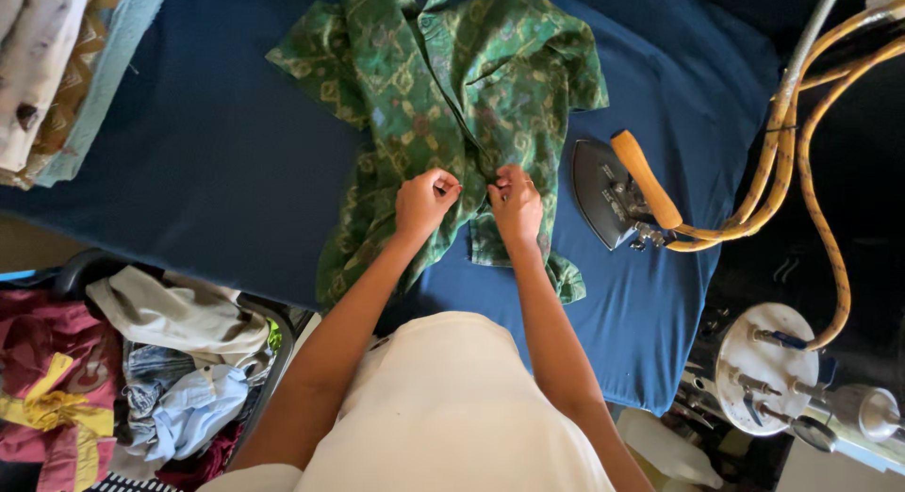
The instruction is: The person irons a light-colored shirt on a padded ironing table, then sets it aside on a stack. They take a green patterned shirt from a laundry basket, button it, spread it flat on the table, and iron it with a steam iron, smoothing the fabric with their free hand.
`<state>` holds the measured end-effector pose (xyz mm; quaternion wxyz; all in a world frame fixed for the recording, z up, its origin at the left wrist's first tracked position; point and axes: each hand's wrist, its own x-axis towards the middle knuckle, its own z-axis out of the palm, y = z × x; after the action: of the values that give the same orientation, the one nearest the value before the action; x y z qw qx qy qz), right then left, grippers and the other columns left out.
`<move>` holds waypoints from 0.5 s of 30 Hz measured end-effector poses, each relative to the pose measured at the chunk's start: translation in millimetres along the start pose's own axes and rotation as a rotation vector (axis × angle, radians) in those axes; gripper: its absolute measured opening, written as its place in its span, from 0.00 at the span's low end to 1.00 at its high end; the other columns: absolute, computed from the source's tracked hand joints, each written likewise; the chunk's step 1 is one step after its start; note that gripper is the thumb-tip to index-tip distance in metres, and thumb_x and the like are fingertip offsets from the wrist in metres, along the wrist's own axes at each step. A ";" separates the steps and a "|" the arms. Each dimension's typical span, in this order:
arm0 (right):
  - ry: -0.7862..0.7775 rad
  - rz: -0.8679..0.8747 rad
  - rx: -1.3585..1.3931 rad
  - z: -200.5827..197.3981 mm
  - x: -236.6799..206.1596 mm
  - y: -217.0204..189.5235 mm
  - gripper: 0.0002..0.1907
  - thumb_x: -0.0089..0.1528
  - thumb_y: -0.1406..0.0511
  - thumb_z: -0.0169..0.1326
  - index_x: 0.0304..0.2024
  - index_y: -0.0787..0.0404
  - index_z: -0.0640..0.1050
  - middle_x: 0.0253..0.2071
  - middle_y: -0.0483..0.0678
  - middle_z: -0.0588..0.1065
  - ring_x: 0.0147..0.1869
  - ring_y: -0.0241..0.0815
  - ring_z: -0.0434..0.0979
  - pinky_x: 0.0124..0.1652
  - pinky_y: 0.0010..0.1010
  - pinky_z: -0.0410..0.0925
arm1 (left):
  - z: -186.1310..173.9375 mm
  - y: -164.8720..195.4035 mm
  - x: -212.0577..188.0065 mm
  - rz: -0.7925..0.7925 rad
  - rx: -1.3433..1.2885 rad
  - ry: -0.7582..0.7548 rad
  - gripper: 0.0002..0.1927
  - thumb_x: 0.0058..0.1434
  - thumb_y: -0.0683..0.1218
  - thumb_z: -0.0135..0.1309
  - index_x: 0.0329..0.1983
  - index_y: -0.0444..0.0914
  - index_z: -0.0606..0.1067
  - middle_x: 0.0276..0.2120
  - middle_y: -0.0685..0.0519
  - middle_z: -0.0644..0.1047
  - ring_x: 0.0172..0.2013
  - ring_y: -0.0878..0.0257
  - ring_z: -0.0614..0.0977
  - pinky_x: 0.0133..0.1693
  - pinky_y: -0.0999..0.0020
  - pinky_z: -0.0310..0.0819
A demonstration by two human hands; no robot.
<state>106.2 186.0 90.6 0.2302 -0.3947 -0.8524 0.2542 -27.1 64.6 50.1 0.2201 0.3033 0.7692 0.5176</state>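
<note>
The green patterned shirt (443, 106) lies open on the blue padded table (207, 162). Left hand (424, 202) and right hand (516, 205) pinch its front edges with closed fingers. Risk: the iron (613, 192) rests just beside the right hand; a sideways movement may cause contact or scorching.

We see a blue padded ironing table (217, 153), a basket of crumpled clothes (179, 379) at left, and bright daylight at lower right.
</note>
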 end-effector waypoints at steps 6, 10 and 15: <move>0.004 -0.034 -0.151 7.0 -9.6 2.6 0.14 0.53 0.68 0.66 0.41 0.54 0.79 0.39 0.49 0.78 0.38 0.51 0.81 0.36 0.42 0.73 | 3.6 -7.4 -5.1 -0.012 -0.011 -0.003 0.07 0.56 0.48 0.65 0.34 0.41 0.81 0.28 0.56 0.83 0.25 0.62 0.84 0.29 0.67 0.74; 0.019 -0.091 -0.163 6.4 -14.0 -1.7 0.11 0.58 0.69 0.63 0.43 0.55 0.79 0.40 0.48 0.78 0.39 0.53 0.81 0.36 0.43 0.72 | 3.3 -5.2 -8.0 0.006 -0.040 0.008 0.07 0.57 0.47 0.65 0.35 0.40 0.81 0.28 0.55 0.83 0.25 0.62 0.83 0.29 0.67 0.74; 0.110 -0.241 -0.242 5.2 -11.3 -5.5 0.09 0.56 0.71 0.61 0.38 0.54 0.82 0.37 0.48 0.77 0.39 0.53 0.80 0.37 0.41 0.72 | 1.2 1.6 -9.0 0.037 -0.097 0.040 0.07 0.58 0.46 0.64 0.36 0.38 0.81 0.29 0.54 0.83 0.24 0.63 0.82 0.29 0.68 0.73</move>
<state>106.7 172.7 87.7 0.2562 -0.3280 -0.9039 0.0982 -19.4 59.6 51.4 0.2092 0.2962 0.7417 0.5642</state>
